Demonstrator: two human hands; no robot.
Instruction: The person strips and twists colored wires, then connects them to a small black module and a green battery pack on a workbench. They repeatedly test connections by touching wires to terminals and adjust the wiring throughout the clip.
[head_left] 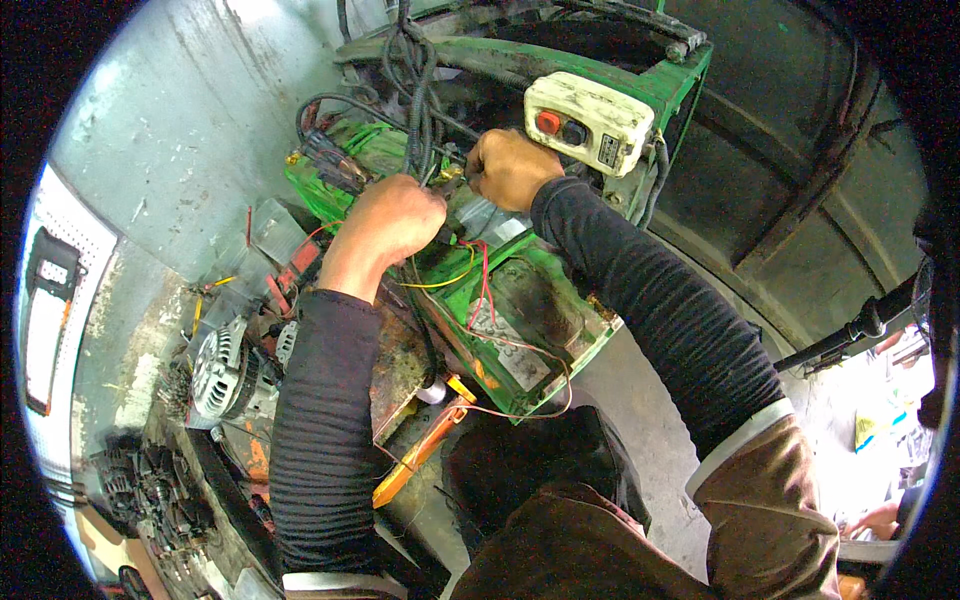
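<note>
Both my hands work close together over a green metal machine frame, near a bundle of black cables [422,75] that hangs from above. My left hand [395,218] is closed with its knuckles up, just beside the cables. My right hand [512,170] is curled shut a little farther off, below a cream control box [590,118] with a red and a black button. What the fingers of either hand pinch is hidden. Thin red and yellow wires [484,268] run out below the hands, across a dirty green metal tray [545,300].
An alternator [220,372] stands on the cluttered bench to the left. An orange metal bar [425,455] sticks out from the bench toward me. Dark, greasy parts [150,495] are heaped at the lower left. A large dark panel [790,150] rises on the right.
</note>
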